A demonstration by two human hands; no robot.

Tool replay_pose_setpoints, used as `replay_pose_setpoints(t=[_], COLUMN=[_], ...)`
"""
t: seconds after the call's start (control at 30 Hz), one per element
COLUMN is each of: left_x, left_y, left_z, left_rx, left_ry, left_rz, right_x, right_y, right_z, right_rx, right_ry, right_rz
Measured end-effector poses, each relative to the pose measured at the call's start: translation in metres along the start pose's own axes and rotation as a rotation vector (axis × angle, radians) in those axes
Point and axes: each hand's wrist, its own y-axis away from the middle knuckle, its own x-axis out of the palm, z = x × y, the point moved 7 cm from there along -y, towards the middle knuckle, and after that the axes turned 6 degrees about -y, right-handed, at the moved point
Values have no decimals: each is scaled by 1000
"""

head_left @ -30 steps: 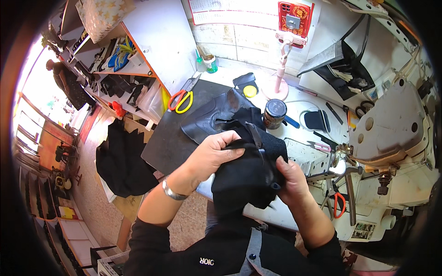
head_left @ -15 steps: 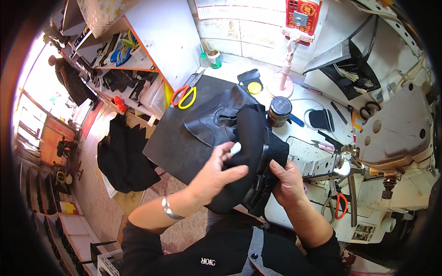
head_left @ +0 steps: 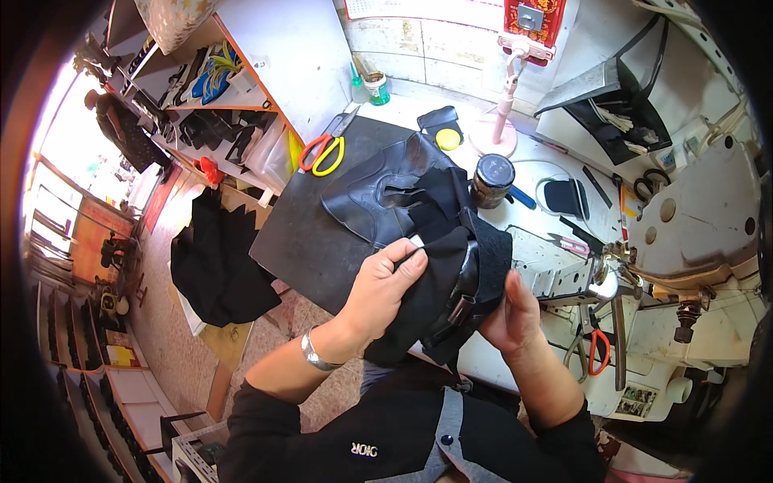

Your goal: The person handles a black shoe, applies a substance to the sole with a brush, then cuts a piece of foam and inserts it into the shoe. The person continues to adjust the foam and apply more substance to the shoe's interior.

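Note:
A soft black fabric-and-leather piece (head_left: 439, 278), with a shiny leather strip along its middle and fuzzy dark material on its right side, is held up near my body. My left hand (head_left: 377, 290) pinches the cloth at its left side between thumb and fingers. A small white piece (head_left: 416, 241) sticks out at those fingertips; its kind is unclear. My right hand (head_left: 515, 318) supports the right edge, thumb upright and fingers partly hidden behind it. Just beyond, a shaped black leather panel (head_left: 366, 193) with a cut-out slot lies on the dark cutting mat (head_left: 294, 245).
Red-and-yellow scissors (head_left: 324, 151) rest on the mat's far left corner. A dark jar (head_left: 493, 181), a yellow round lid (head_left: 448, 139) and a pink stand (head_left: 503, 113) are behind. A sewing machine (head_left: 692, 217) stands at right. Black cloth (head_left: 221, 262) lies lower left.
My left hand has closed from a loose spread into a pinch on the cloth, and the folded cloth has been pulled down and opened. My right thumb has lifted from the piece's surface.

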Motion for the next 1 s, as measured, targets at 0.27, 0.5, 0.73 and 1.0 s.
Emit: replay_pose_setpoints(t=[0.27,0.5,0.73,1.0], left_x=[-9,-7,-2,9], left_y=[-10,-11,-7,-8], left_z=[-15,-12,-17,-25], left_rx=[293,283,120,23], left_ry=[-358,-452,-515,-409], left_rz=[-149,-83,182,253], right_x=[-18,-17,-9,8], right_y=[13,15,3,-4], right_z=[-16,-17,17,-2], right_rx=[-7,65,61,18], right_ry=[94,89,189,259], right_rz=[-53,-17,-80,-185])
